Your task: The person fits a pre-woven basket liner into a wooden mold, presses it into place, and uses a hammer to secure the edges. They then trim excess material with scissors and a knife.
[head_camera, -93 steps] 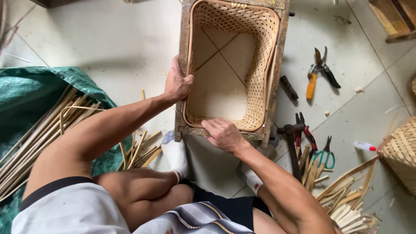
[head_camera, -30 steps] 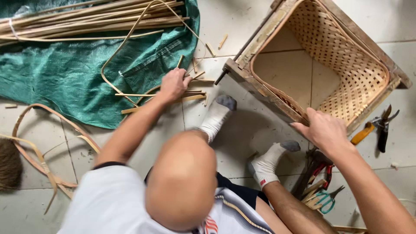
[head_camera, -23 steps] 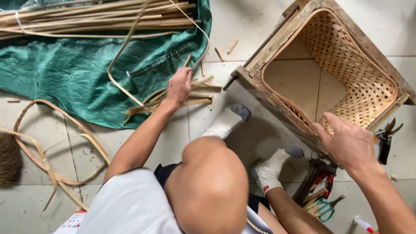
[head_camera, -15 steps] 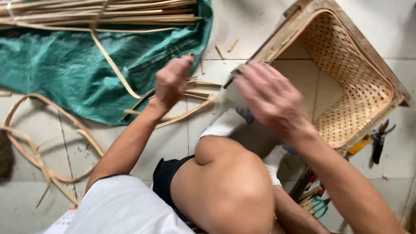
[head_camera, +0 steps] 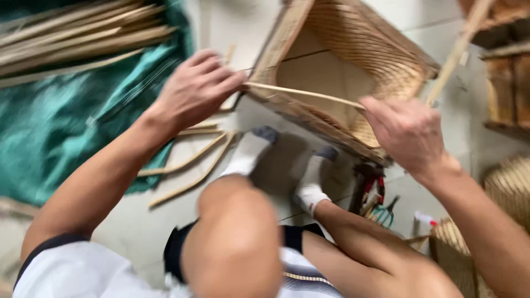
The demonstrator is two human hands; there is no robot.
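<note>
1. Far left, a green tarp [head_camera: 61, 127] lies on the tiled floor [head_camera: 425, 38] with a bundle of long cane strips [head_camera: 72, 36] on top. Nothing is touching them. A few loose offcuts [head_camera: 187, 165] lie at the tarp's edge.

2. My left hand [head_camera: 196, 91] comes next, fingers pinched shut on the near end of a thin cane strip [head_camera: 303, 95]. The picture is blurred, but the grip reads as closed on that strip.

3. In the middle, the strip runs level across the mouth of the woven basket [head_camera: 353, 60], which sits tilted inside its wooden frame [head_camera: 309, 113] on the floor. Two white-socked feet [head_camera: 248, 152] rest against the frame's near edge.

4. My right hand [head_camera: 406, 132] takes the strip's other end, fingers curled around it just at the basket's rim; I judge that grip closed too. A second pale stick [head_camera: 455, 52] rises from beside this hand toward the top right. Whether the hand holds it as well, I cannot tell.

5. My read: the strip is being stretched and lined up against the rim. The next move calls for keeping both ends taut and level while it is seated.

6. Lower right, pliers and scissors [head_camera: 378, 207] lie by the frame, and another woven basket [head_camera: 510, 185] sits at the edge.
</note>
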